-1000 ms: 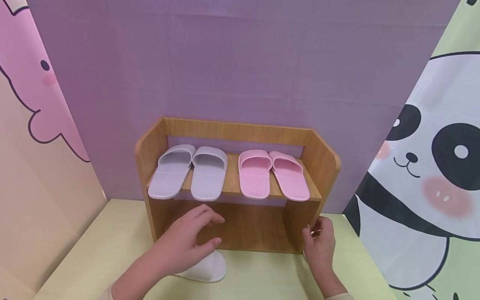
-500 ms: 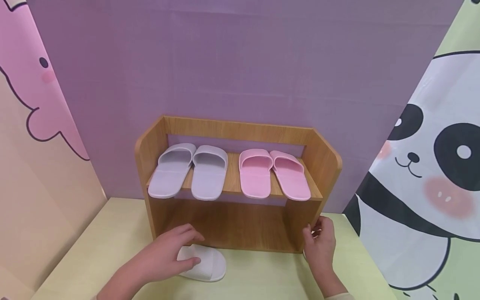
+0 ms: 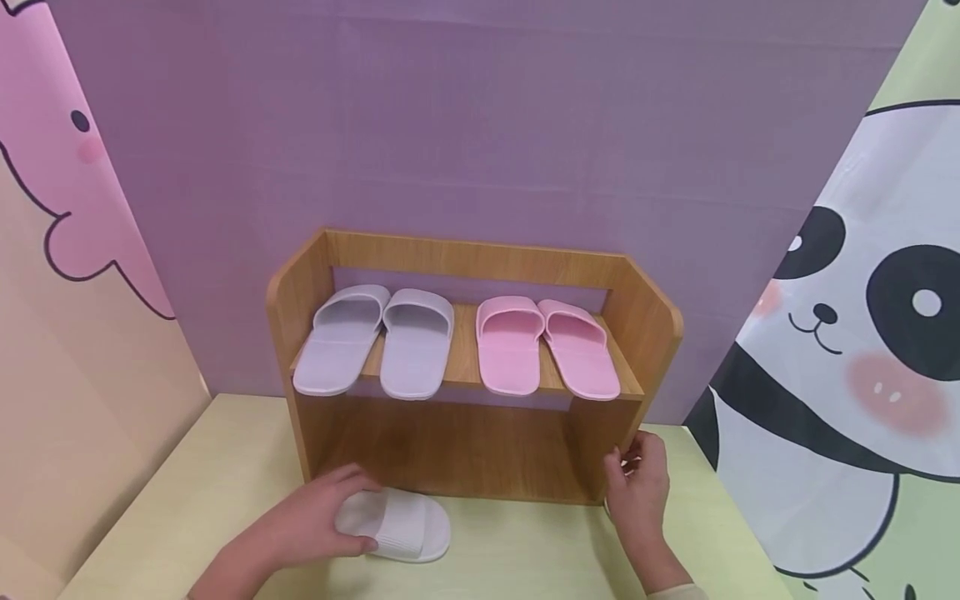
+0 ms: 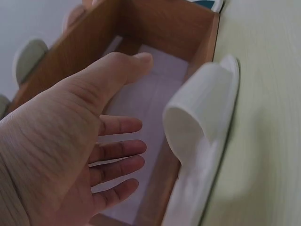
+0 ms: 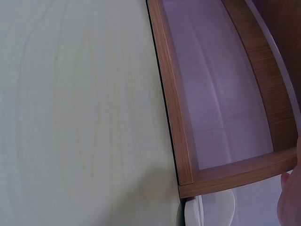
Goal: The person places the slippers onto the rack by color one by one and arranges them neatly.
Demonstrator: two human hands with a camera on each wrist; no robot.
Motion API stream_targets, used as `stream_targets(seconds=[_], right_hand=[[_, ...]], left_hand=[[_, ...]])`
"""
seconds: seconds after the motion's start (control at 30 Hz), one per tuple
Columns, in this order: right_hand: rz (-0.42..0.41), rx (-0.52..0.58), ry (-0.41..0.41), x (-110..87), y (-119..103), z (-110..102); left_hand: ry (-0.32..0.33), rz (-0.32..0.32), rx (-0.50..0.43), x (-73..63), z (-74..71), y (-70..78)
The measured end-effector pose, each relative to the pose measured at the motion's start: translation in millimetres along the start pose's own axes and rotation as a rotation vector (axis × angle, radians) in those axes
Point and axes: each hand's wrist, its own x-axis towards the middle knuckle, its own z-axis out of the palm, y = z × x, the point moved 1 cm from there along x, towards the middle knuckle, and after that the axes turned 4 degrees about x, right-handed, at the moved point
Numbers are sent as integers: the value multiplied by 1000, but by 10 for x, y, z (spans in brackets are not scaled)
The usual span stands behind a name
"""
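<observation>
On the table in front of the wooden shoe rack (image 3: 480, 450) lies a white slipper (image 3: 408, 533). My left hand (image 3: 315, 517) hovers over the slipper's heel end, thumb and fingers spread apart. In the left wrist view this hand (image 4: 70, 122) has nothing between its fingers, and the slipper (image 4: 202, 108) is apart from it. At the rack's right side panel, my right hand (image 3: 639, 492) holds the front edge with thumb and curled fingers. Another white slipper (image 5: 202, 212) shows partly beyond that panel. Only a sliver of my right hand (image 5: 290, 197) appears in the right wrist view.
A grey-lilac slipper pair (image 3: 417, 358) and a pink slipper pair (image 3: 508, 358) stand on the rack's upper shelf. A purple backdrop (image 3: 480, 125) rises behind. A panda panel (image 3: 847, 375) borders the right side, a pink cartoon panel (image 3: 82, 200) the left.
My left hand has moved left and down, from in front of the rack's lower opening to the white slipper's heel end. The right hand keeps its place.
</observation>
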Motion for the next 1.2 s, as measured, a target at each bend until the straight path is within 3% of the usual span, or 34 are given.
stream_targets(seconds=[0.33,0.8,1.0,1.07,1.2], right_hand=[[-14,4,5,8,7,4],[3,-11,0,-6,-22,0],[1,-5,2,-1,-6,9],[0,-1,2,0,-2,10],[-3,0,7,2,-1,10]], left_hand=[[40,46,40,-88,69,-258],[30,-19,26,-198,175,-501],[70,34,41,-213,241,-580],[60,34,42,-218,249,-591],[-10,-26,11,-230,237,-584]])
